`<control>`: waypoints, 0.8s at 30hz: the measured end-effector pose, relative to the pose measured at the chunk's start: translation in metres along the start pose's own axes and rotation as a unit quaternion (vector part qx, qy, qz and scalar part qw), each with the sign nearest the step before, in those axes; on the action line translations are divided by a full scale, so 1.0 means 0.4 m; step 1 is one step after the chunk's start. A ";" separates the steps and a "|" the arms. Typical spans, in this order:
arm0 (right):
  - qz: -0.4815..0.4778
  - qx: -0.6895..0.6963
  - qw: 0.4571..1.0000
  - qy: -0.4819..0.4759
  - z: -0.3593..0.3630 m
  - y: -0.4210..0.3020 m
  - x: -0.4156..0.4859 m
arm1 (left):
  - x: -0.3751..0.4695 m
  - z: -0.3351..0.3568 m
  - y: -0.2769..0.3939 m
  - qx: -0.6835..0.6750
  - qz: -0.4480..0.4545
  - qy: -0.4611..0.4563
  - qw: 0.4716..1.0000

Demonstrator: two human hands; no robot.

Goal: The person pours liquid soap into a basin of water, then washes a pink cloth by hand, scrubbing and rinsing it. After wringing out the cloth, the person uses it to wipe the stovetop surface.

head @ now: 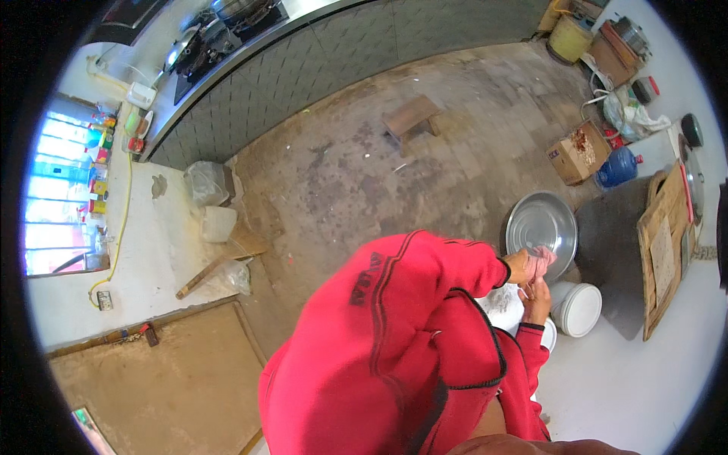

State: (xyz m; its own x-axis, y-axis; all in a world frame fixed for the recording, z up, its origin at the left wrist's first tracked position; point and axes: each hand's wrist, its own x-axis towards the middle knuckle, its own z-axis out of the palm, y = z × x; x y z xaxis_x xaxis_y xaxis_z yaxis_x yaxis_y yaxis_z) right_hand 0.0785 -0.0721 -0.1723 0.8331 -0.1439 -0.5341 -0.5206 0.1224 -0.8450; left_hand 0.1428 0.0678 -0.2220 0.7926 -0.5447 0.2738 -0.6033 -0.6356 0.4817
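My left hand [516, 266] is at the near rim of a wide metal basin [526, 224], its fingers closed on a soft pink piece [540, 260] that could be cloth or meat; I cannot tell which. Just below it, my right hand [536, 301] has its fingertips pinched at the lower end of the same piece. Below my hands is a white surface with dark specks [503, 307], partly covered by my red sleeve. A white lidded bucket [581, 310] stands beside my right hand.
A low wooden stool [412, 116] stands on the stained floor. Beyond the basin are a dark cabinet side [611, 250], a wooden board [662, 256], a blue water jug [618, 168] and an open cardboard box [577, 153]. A counter with a stove [210, 51] runs along the far side.
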 end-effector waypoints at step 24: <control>0.027 -0.109 0.912 -0.394 1.177 -0.063 0.207 | -0.595 -0.724 -0.706 -0.652 -0.413 0.390 0.502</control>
State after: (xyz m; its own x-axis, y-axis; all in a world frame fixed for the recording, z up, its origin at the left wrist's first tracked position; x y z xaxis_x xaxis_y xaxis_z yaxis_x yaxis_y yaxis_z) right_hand 0.2488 0.3751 -0.1825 0.6353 0.6184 -0.4626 -0.5189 -0.1018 -0.8488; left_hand 0.1504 0.5354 -0.1821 0.8248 0.3129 -0.4709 0.1281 0.7078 0.6947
